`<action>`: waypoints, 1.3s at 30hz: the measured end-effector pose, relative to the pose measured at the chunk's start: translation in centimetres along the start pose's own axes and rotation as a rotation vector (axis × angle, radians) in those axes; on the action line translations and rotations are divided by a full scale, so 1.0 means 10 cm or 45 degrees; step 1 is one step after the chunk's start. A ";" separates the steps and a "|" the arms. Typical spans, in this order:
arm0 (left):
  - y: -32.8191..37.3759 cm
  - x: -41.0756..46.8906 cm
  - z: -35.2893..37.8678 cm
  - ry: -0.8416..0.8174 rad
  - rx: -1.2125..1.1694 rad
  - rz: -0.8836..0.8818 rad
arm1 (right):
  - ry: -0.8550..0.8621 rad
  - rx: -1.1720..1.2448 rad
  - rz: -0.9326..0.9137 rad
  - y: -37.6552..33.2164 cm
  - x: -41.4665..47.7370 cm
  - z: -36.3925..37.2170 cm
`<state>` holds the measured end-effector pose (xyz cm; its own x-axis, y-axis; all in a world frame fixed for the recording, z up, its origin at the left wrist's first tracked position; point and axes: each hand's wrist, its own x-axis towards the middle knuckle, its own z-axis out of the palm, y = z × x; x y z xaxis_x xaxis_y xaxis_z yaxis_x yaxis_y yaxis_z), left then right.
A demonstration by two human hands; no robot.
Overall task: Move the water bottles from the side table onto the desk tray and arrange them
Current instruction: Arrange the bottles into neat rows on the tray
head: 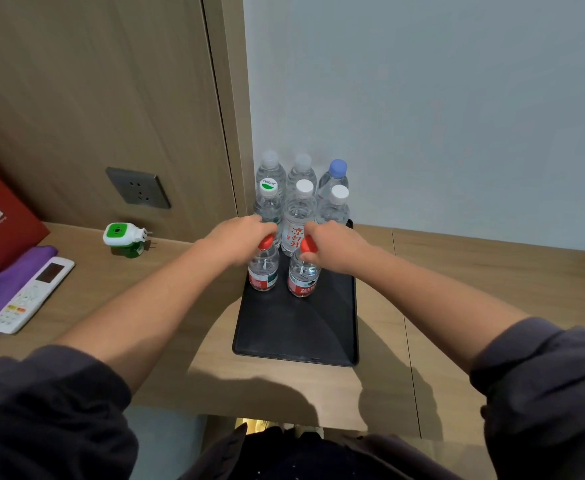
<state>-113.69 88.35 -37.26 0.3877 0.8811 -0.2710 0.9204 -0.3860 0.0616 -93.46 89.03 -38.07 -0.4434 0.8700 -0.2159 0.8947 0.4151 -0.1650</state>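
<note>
Our left hand (244, 237) grips one red-cap bottle (263, 270) and our right hand (334, 245) grips the other red-cap bottle (303, 277) near the middle of the tray (294, 337), and if we push back hard we could tip the six bottles (298, 209) at its far edge.

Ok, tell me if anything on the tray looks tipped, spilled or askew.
Nothing spilled or tipped. The bottles stand in rows on the black tray; only the front row is short: the left hand grips the left red-capped bottle, the right hand the right red-capped bottle, no third beside them.
</note>
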 end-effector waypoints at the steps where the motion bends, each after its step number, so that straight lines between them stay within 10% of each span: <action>1: 0.00 0.00 0.00 0.000 -0.007 -0.020 | -0.012 0.009 0.004 0.00 0.01 0.00; 27: -0.03 0.23 0.11 0.191 0.027 -0.177 | 0.149 0.193 0.178 -0.07 0.25 0.13; 39: -0.12 0.15 0.01 -0.019 -0.132 0.132 | 0.136 0.237 0.193 -0.10 0.22 0.15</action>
<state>-114.19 90.06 -37.82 0.4809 0.8335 -0.2722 0.8760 -0.4439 0.1885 -95.40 90.17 -39.85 -0.2878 0.9457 -0.1508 0.9208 0.2300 -0.3151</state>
